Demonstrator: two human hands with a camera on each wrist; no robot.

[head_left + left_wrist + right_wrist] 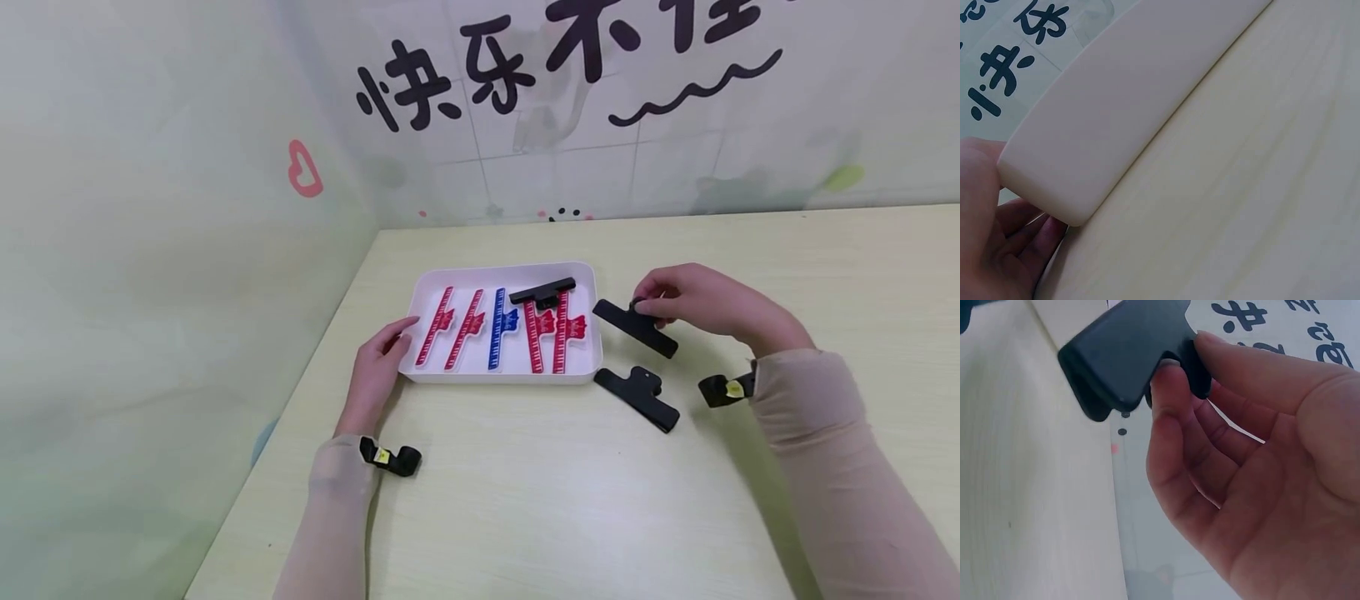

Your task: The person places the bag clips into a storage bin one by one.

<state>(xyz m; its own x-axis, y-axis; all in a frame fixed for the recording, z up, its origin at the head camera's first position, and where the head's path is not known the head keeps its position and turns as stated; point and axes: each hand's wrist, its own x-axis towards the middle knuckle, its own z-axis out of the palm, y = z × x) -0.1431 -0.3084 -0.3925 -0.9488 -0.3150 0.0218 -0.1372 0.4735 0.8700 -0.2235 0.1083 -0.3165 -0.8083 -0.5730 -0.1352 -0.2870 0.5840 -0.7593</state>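
In the head view my right hand (693,302) holds a black clip (634,327) above the table, just right of the white tray (495,378). The right wrist view shows thumb and index finger pinching this black clip (1129,353) by its handle part. My left hand (375,367) grips the tray's left end, thumb at the rim (1002,164) and fingers low on the outer wall. Inside the tray lie several red ruler-like clips (435,327), one blue clip (497,329) and another black clip (542,292), which overlaps two red ones.
A further black clip (637,397) lies on the table (555,500) close to the tray's right front corner. Behind the table hangs a printed backdrop (555,167) with large black characters, and it continues along the left side.
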